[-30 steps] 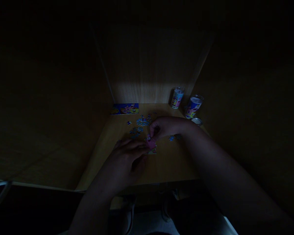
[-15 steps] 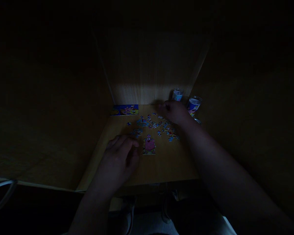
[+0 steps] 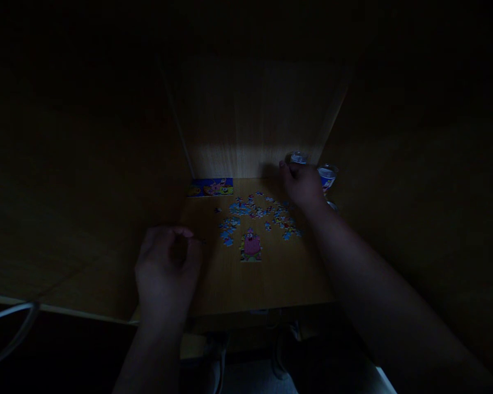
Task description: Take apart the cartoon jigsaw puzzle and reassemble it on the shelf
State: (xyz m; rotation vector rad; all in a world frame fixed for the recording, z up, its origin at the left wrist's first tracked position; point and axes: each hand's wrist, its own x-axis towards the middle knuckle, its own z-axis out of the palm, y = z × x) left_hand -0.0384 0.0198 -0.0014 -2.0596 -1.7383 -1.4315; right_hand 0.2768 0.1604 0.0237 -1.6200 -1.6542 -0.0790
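Note:
On the wooden desk lies a partly joined jigsaw picture [image 3: 251, 246] with a pink figure. Loose jigsaw pieces [image 3: 240, 208] are scattered behind it and to both sides. My left hand [image 3: 166, 265] is left of the picture, thumb and fingers bent together in a pinch; anything between the tips is too dark to make out. At the back right, my right hand [image 3: 303, 185] is closed above the desk, in front of a clear-topped tub [image 3: 298, 157] that it partly covers. Whether its fingertips hold a piece, I cannot tell.
A blue printed card or box [image 3: 211, 187] lies against the back panel [image 3: 250, 120]. Another printed tub [image 3: 327, 176] stands at the right, beside a small round lid-like thing [image 3: 332, 206]. Dark side walls flank the desk. A pale cable [image 3: 8, 312] shows at lower left.
My left hand has moved left, away from the jigsaw picture, uncovering more loose pieces. My right hand has shifted slightly right, nearer the tubs.

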